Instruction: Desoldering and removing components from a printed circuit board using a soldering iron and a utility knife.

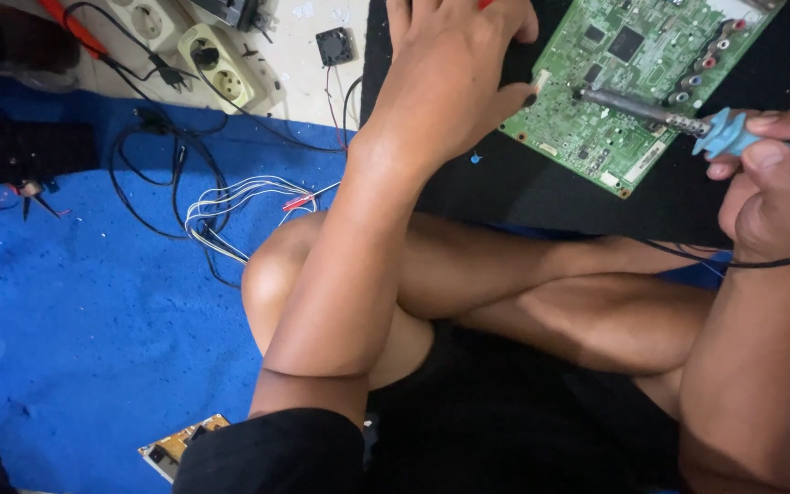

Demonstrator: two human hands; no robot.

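Observation:
A green circuit board (637,87) lies on a black mat (523,183) at the top right. My left hand (454,69) rests on the mat at the board's left edge, fingers curled, thumb touching the board; something red peeks out above the hand, too hidden to name. My right hand (774,178) grips the light blue handle of a soldering iron (678,119). Its metal shaft points left, with the tip over the board's middle. A black cord runs from under that hand across my crossed legs.
A blue carpet (75,329) covers the floor at left. White power strips (221,69) and black cables lie at the top left, near a small black fan (335,45) and a bundle of white wires (230,201). Another board's corner (176,444) shows at the bottom.

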